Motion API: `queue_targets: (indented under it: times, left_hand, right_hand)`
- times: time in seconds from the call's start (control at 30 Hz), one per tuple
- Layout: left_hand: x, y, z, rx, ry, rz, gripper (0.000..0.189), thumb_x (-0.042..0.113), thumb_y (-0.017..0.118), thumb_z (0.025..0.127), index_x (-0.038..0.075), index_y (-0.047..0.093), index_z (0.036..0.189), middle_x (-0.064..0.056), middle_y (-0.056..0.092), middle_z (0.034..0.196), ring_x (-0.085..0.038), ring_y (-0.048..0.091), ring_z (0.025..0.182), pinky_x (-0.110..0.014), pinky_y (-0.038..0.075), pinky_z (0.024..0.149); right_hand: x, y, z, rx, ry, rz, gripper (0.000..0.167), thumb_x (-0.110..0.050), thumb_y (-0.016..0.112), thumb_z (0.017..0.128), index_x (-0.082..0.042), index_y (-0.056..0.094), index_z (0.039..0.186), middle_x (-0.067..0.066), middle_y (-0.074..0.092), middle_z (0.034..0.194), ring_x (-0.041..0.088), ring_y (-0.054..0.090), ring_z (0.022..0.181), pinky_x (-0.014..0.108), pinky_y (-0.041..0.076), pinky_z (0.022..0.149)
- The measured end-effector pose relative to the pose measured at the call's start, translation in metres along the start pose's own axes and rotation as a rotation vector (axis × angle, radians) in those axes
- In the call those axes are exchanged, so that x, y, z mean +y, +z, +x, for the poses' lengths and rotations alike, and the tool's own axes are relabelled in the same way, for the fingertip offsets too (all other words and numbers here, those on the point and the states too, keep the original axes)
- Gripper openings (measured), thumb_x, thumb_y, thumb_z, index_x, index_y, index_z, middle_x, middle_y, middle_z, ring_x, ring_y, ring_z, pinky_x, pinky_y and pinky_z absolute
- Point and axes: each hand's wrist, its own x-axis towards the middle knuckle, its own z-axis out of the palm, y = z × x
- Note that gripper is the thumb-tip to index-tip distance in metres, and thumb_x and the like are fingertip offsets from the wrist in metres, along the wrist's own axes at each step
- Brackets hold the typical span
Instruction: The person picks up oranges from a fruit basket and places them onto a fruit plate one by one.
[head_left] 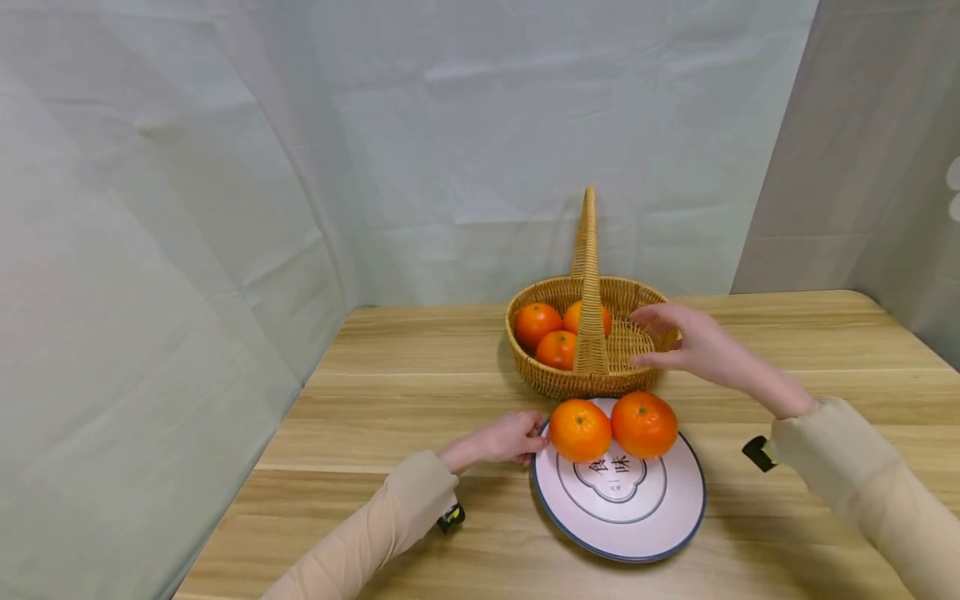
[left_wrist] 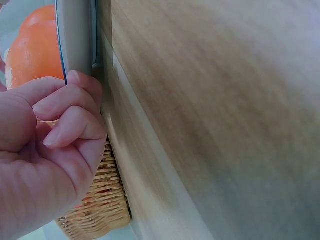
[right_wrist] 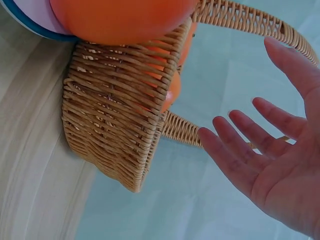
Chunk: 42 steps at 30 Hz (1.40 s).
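Note:
A white plate (head_left: 622, 533) with a dark blue rim and printed characters lies on the table. Two oranges, a left one (head_left: 581, 431) and a right one (head_left: 644, 425), sit side by side on its far half. My left hand (head_left: 507, 437) pinches the plate's left rim between thumb and curled fingers; the left wrist view shows this grip close up. Over the right side of a wicker basket (head_left: 555, 385) hovers my right hand (head_left: 693, 346), fingers spread and holding nothing. Inside the basket, several oranges (head_left: 537, 324) are grouped on the left, partly behind the handle.
The basket's tall arched handle (head_left: 590, 275) rises over its middle. Behind the wooden table (head_left: 390, 400) hangs a pale cloth (head_left: 525, 125). Each sleeve has a small dark device near the wrist.

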Motion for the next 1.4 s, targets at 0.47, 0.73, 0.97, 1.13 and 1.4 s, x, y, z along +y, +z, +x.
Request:
queue_targets:
  times: [0.47, 0.73, 0.97, 1.13, 1.4]
  left_hand:
    - [-0.001, 0.002, 0.002, -0.001, -0.004, 0.009, 0.006, 0.002, 0.053, 0.090, 0.002, 0.048, 0.087, -0.001, 0.048, 0.058, -0.010, 0.046, 0.047, -0.017, 0.037, 0.042]
    - [0.000, 0.001, 0.001, -0.012, 0.008, -0.032, 0.006, 0.000, 0.052, 0.090, 0.000, 0.047, 0.087, -0.002, 0.047, 0.057, -0.010, 0.046, 0.047, -0.018, 0.038, 0.042]
    - [0.000, 0.001, 0.001, -0.013, 0.005, -0.026, 0.007, 0.001, 0.052, 0.090, 0.001, 0.047, 0.086, -0.001, 0.048, 0.057, -0.009, 0.046, 0.047, -0.018, 0.038, 0.042]
    - [0.000, 0.001, 0.001, -0.015, 0.009, -0.026, 0.007, 0.001, 0.053, 0.090, 0.001, 0.047, 0.086, -0.002, 0.048, 0.057, -0.009, 0.046, 0.046, -0.019, 0.039, 0.042]
    - [0.000, 0.002, 0.001, -0.014, 0.005, -0.010, 0.007, 0.002, 0.053, 0.090, 0.002, 0.048, 0.085, -0.002, 0.048, 0.056, -0.009, 0.045, 0.046, -0.018, 0.038, 0.042]
  right_hand:
    - [0.011, 0.001, 0.020, -0.071, 0.072, -0.077, 0.058, -0.029, 0.073, 0.077, 0.002, 0.050, 0.120, 0.015, 0.053, 0.115, 0.030, 0.050, 0.098, 0.046, 0.041, 0.081]
    - [0.016, 0.002, 0.032, -0.108, 0.085, -0.089, 0.061, -0.030, 0.072, 0.078, 0.006, 0.048, 0.121, 0.020, 0.052, 0.116, 0.035, 0.050, 0.100, 0.049, 0.040, 0.083]
    - [0.018, 0.004, 0.044, -0.145, 0.110, -0.102, 0.060, -0.031, 0.071, 0.079, 0.005, 0.047, 0.121, 0.020, 0.052, 0.114, 0.036, 0.051, 0.099, 0.048, 0.040, 0.082]
    - [0.023, 0.006, 0.049, -0.163, 0.127, -0.100, 0.065, -0.038, 0.069, 0.079, 0.006, 0.046, 0.122, 0.023, 0.050, 0.114, 0.037, 0.049, 0.101, 0.049, 0.039, 0.084]
    - [0.027, 0.008, 0.054, -0.182, 0.147, -0.096, 0.067, -0.039, 0.068, 0.079, 0.007, 0.046, 0.123, 0.026, 0.050, 0.115, 0.038, 0.046, 0.104, 0.050, 0.038, 0.084]
